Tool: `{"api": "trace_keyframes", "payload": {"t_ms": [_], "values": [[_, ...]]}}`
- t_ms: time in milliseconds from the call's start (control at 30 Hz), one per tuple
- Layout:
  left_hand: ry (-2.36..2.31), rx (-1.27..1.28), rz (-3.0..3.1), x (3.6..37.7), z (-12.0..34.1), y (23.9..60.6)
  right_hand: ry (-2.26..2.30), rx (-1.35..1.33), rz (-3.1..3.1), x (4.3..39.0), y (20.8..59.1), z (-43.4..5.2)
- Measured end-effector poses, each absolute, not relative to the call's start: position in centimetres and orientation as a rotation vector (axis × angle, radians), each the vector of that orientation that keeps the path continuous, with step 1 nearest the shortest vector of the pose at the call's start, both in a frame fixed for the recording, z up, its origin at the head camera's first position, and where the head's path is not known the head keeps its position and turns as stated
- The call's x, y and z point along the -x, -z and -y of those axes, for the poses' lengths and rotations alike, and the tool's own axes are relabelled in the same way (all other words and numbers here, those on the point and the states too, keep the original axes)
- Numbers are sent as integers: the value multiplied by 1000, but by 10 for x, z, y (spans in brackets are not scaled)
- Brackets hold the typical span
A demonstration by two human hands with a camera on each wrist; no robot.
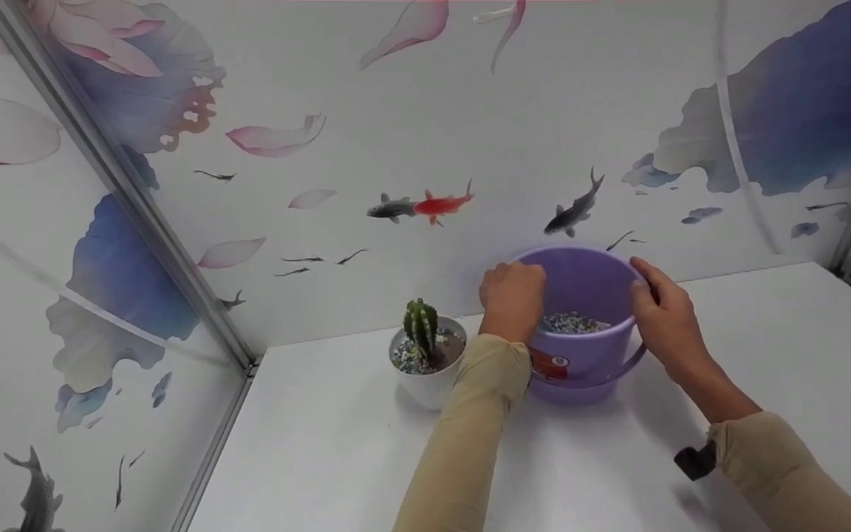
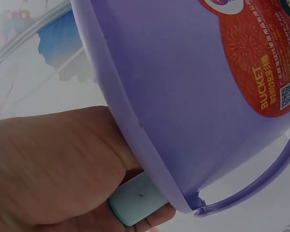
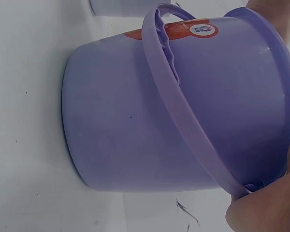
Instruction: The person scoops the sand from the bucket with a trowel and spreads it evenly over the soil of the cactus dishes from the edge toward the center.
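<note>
A purple bucket (image 1: 580, 356) stands upright, its handle (image 3: 183, 116) hanging down along the side. Small multicoloured pebbles (image 1: 575, 323) lie in it. At the left part of its rim is my left hand (image 1: 512, 299), fingers curled down over the inside. In the left wrist view this hand grips a pale blue-green cylindrical piece (image 2: 139, 199), mostly covered by palm and rim; I cannot tell what it belongs to. My right hand (image 1: 668, 319) grips the bucket's right rim near the handle joint, thumb outside. Left of the bucket, a green cactus (image 1: 421, 329) grows in a white pot (image 1: 429, 388).
Pebbles and brown soil (image 1: 449, 347) fill the pot's top, close beside the left sleeve (image 1: 470, 414). The white table (image 1: 322, 443) meets a wall (image 1: 322, 295) printed with fish and petals right behind the bucket. A metal frame edge (image 1: 137, 222) runs along the left.
</note>
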State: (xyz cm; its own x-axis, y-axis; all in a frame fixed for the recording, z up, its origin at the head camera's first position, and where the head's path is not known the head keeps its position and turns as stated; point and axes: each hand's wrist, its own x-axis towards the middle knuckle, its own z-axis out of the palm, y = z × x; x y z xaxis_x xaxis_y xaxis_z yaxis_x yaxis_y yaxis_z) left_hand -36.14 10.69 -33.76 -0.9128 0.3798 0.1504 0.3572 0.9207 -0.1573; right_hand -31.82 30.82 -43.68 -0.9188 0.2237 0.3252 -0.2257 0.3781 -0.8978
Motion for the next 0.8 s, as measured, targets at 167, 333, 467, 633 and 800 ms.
{"api": "trace_keyframes", "payload": {"t_ms": [167, 333, 467, 633, 800], "values": [[-219, 496, 2958, 361, -111, 338, -1570, -11, 2247, 320, 436, -306], [-251, 442, 3022, 361, -116, 342, -1567, -29, 2247, 318, 436, -306], [-247, 393, 3082, 361, -122, 343, -1581, -26, 2231, 317, 437, -306], [-312, 352, 3180, 360, -130, 342, -1572, -1, 2233, 316, 436, -306], [-283, 384, 3185, 359, -133, 341, -1591, 7, 2219, 315, 436, -307]]}}
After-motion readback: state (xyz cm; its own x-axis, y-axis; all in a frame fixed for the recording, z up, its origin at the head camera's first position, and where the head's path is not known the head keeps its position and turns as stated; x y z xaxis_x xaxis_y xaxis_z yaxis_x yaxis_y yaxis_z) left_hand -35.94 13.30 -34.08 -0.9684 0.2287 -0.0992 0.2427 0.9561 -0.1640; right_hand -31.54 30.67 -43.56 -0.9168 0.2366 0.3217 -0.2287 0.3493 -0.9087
